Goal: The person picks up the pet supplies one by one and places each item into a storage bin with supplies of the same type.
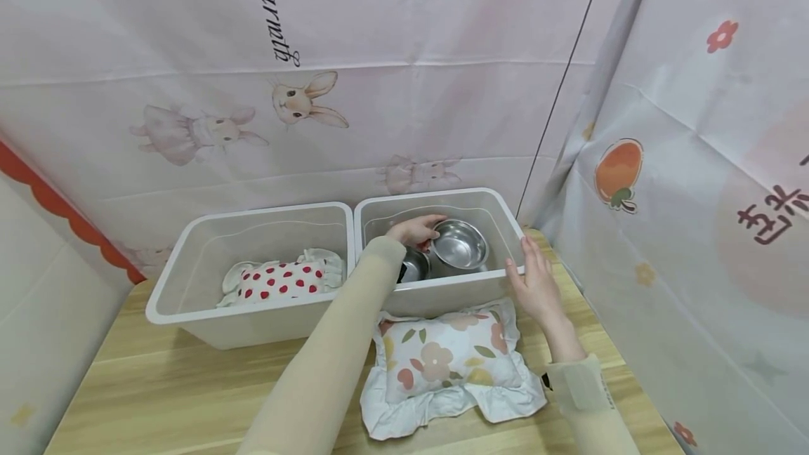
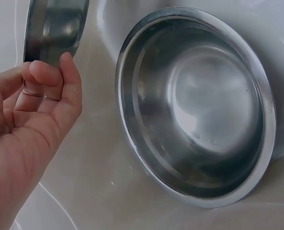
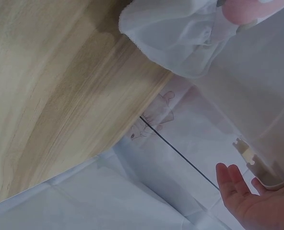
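Metal bowl (image 1: 464, 248), round, located inside the white bin (image 1: 451, 293) right of frame centre; mouth faces upward toward the head camera. Left hand (image 1: 413, 232) pinches the bowl's left edge, fingers curled. Right hand (image 1: 537, 283), fingers extended, thumb apart, touches the bin's near right corner.

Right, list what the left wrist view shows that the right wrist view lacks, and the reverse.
Only the left wrist view shows the left hand, the steel bowl it holds and a second steel bowl. Only the right wrist view shows the right hand, the wooden table, the frilled cushion and the bunny-print backdrop. Both show the pale bin in part, one its inside, one its outside.
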Demonstrator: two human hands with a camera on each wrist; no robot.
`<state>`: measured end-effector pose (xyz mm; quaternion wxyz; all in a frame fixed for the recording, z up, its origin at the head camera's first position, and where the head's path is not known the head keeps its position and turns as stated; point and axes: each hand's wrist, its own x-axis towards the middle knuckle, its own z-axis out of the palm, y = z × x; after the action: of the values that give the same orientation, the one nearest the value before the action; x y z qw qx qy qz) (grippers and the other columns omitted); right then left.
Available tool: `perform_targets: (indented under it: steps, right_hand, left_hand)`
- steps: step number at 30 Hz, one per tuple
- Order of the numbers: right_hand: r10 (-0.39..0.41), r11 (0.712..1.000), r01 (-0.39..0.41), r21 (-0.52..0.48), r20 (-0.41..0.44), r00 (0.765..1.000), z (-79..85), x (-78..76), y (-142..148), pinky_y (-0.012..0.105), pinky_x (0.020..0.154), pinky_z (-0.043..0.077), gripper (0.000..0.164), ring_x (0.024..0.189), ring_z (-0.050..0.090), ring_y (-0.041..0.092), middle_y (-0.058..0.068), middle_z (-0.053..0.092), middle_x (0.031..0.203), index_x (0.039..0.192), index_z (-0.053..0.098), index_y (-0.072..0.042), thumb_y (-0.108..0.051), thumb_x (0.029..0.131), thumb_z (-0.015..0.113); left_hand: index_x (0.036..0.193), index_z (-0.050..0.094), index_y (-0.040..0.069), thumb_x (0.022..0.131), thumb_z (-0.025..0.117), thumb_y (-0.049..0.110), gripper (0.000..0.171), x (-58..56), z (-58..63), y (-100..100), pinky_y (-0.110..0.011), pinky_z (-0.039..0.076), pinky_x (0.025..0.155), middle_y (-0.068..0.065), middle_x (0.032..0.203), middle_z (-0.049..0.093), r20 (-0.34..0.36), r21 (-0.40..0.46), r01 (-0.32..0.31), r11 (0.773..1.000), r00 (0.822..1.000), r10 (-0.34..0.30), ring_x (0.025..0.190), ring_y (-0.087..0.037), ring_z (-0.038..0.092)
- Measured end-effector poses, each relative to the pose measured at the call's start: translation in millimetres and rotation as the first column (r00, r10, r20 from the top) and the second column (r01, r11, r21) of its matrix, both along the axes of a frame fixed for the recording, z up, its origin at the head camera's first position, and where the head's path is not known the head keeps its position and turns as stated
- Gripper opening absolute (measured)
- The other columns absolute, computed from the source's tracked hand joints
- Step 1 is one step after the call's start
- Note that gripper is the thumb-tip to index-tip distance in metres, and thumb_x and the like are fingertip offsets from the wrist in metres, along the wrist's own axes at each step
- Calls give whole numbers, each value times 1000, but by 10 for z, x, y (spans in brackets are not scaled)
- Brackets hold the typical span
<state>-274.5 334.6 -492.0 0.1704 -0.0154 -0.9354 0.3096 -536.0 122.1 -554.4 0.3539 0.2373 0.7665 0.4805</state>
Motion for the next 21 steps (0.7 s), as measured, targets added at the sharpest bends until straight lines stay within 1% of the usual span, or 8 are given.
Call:
perform_targets:
  steps: [1,3,7,8,10,11,15,21]
  right_hand:
    - [-2,1000,2,1,1,1000,4,0,-1,61,112,22,65,140,22,48,24,19,158,151,22,7,-33,103,42]
    - [-3,1000,3,2,0,1000,15,-1,0,61,111,23,65,139,23,47,24,19,158,151,23,7,-33,103,42]
    - [-10,1000,10,6,7,1000,37,-8,-7,61,110,25,66,138,25,48,23,20,158,151,23,7,-33,103,42]
    - [-10,1000,10,7,11,1000,42,-9,-10,62,110,25,66,138,25,48,23,19,158,151,23,7,-33,103,42]
    - [-11,1000,11,8,23,1000,48,-13,-15,62,110,25,66,138,24,48,24,19,158,151,22,7,-33,103,42]
    - [-11,1000,11,8,30,999,52,-13,-18,62,110,25,66,139,24,48,24,18,158,151,22,7,-34,103,42]
    - [-13,1000,13,9,43,999,55,-12,-15,63,109,26,66,139,24,49,24,18,158,151,22,6,-34,103,42]
    - [-16,1000,15,16,40,999,57,-18,5,62,110,25,66,138,24,49,24,19,158,151,22,6,-34,103,41]
  left_hand:
    - [154,29,27,99,52,6,63,119,150,-19,-32,53,56,-10,66,48,-6,-23,-11,1000,1000,11,51,-16,48]
    - [152,31,32,98,55,8,64,-14,17,-12,-31,52,54,-8,66,47,26,2,1,1000,1000,-1,51,-15,48]
    - [156,24,25,101,47,4,63,349,472,-70,-28,47,54,-9,67,44,49,-51,-9,999,999,11,53,-16,45]
    - [156,23,24,101,46,3,64,347,478,-78,-27,47,53,-9,67,44,67,-45,-1,999,998,4,53,-16,45]
    - [157,17,16,102,42,0,62,638,831,-135,-26,44,54,-9,66,41,77,-86,-9,996,997,16,53,-16,43]
    - [157,16,15,102,41,0,62,636,835,-136,-26,42,54,-9,65,39,96,-91,-10,996,995,18,53,-16,42]
    - [157,18,25,102,42,0,65,618,760,-138,-28,42,54,-8,63,39,152,-93,-14,996,988,28,53,-16,42]
    - [151,25,43,97,56,6,72,98,75,-32,-32,45,53,-7,61,40,223,-42,1,999,975,8,51,-18,44]
